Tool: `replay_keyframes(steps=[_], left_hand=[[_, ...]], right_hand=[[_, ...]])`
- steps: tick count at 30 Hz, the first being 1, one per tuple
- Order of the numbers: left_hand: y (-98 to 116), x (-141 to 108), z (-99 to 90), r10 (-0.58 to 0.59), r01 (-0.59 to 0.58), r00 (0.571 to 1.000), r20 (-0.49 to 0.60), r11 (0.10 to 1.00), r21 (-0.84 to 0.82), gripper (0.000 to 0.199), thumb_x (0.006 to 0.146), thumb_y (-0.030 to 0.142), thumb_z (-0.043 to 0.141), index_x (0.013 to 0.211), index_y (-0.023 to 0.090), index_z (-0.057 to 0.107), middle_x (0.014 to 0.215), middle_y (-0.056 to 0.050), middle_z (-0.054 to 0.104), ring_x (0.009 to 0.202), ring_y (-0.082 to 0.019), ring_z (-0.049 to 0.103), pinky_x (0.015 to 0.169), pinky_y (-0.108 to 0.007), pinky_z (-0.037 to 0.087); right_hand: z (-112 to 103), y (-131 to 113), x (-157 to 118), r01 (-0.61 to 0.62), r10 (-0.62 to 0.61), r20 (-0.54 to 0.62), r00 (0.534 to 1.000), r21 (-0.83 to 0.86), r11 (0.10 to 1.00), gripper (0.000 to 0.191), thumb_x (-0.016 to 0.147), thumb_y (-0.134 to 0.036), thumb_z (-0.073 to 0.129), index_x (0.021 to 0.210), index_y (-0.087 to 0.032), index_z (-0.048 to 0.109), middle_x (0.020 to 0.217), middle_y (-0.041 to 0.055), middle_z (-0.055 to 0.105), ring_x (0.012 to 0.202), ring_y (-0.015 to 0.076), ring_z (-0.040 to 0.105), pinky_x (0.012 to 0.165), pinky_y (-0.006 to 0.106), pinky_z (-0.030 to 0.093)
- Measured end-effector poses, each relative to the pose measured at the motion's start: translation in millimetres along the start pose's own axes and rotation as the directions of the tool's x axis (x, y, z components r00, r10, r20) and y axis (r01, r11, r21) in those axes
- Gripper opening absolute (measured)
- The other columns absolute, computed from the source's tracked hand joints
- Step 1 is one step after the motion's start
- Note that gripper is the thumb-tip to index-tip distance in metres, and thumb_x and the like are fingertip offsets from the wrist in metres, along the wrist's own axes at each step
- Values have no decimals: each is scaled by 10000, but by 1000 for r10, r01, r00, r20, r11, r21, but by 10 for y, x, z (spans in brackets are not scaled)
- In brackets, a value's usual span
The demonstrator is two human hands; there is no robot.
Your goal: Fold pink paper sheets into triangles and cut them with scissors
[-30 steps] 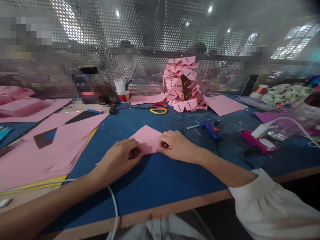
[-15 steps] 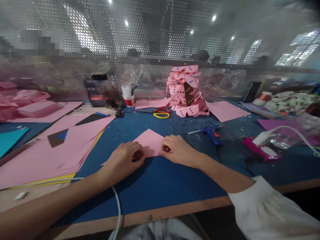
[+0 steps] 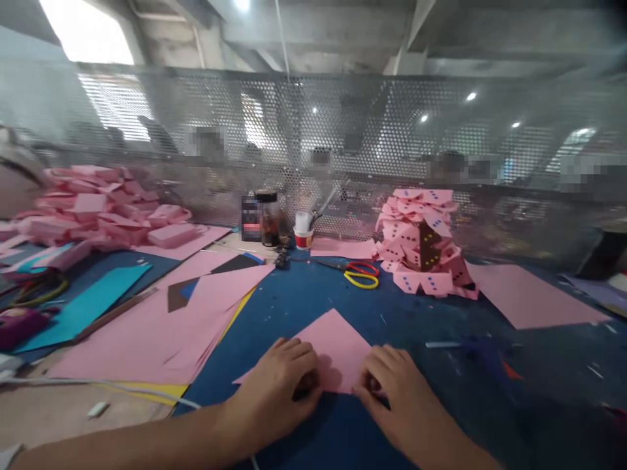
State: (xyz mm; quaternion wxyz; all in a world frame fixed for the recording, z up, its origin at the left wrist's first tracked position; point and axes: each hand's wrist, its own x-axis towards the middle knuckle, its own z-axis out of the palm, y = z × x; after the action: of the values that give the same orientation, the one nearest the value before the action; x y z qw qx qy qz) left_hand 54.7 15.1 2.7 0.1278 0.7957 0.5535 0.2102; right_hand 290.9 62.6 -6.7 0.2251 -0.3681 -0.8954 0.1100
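L hand (image 3: 279, 391) and R hand (image 3: 399, 398) pinch pink paper (image 3: 337, 352), fingers curled. Best keep it flat, edges lined up, & press gently w/ thumbs.

We note open tabletop (image 3: 294, 294) btwn paper stack (image 3: 132, 333) and scissors (image 3: 345, 266), glue gun (image 3: 484, 356) obstructing R side, pink pile (image 3: 98, 212) blocking far L.
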Motion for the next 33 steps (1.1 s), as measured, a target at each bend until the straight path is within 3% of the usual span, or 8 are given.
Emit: replay_keyframes(steps=[7,11,17,26,33], left_hand=[[-45,-23,58,-14,15,1000,18,999,-37,94,783,175,649,770,215,565,824,-3,669,812,-179,589,806,-347,382],[-51,-11,71,-1,0,1000,-10,999,-41,117,775,187,662,756,216,551,831,-14,679,790,-180,591,789,-351,392],[-44,-3,31,15,-17,999,-28,997,-78,91,783,161,660,779,223,593,810,-11,683,783,-175,590,763,-344,380],[-17,-39,-21,50,-50,999,-12,999,15,69,843,165,613,789,207,620,816,-15,670,801,-178,592,786,-347,356],[-19,-12,-93,64,-66,998,23,994,90,68,852,176,579,809,206,622,815,-15,663,795,-189,590,764,-349,351]], right_hand=[[201,304,-50,208,-213,-50,976,-88,974,157,865,-194,689,819,-262,555,778,-18,646,733,194,624,662,331,426],[230,354,-41,255,-266,-56,962,-148,955,173,855,-202,702,815,-266,545,746,-19,641,690,191,621,636,328,426],[121,179,-10,181,-187,-37,982,-123,976,180,912,-198,635,783,-255,523,748,-4,616,686,192,593,652,336,427],[-22,4,-11,6,-4,55,998,-40,999,182,956,-204,624,785,-224,565,823,11,620,792,199,559,751,357,387],[-141,-62,33,-36,36,118,992,-4,999,159,943,-229,672,807,-207,592,851,2,646,855,194,566,794,353,364]])
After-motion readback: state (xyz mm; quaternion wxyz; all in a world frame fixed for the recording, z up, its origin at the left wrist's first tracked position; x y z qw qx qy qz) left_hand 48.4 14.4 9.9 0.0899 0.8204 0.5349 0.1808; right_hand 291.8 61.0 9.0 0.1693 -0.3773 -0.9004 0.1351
